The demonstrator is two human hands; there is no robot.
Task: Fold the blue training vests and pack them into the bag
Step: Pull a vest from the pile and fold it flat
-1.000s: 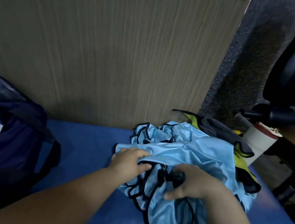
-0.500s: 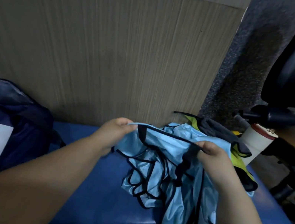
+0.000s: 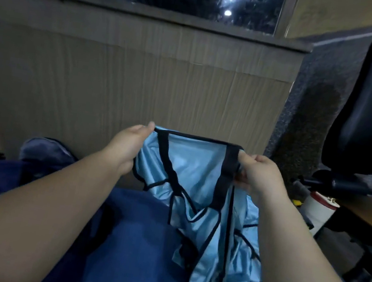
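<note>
Here left hand [image 3: 127, 144] and right hand [image 3: 259, 175] pinch blue vest [image 3: 200, 168] top edge — taut, raised.

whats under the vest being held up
Under the vest are the blue bench and more light-blue cloth heaped to the right. The vest hangs over that heap, so how many vests lie there is hidden.

Both bare forearms extend forward from the lower corners of the view and converge, with the hands level and apart. Left hand [image 3: 127, 148]: back toward the camera, thumb and fingers pinching one top corner of the vest [image 3: 194, 164]. Right hand [image 3: 260, 175]: fingers curled, gripping the opposite top corner, knuckles uppermost.
</note>
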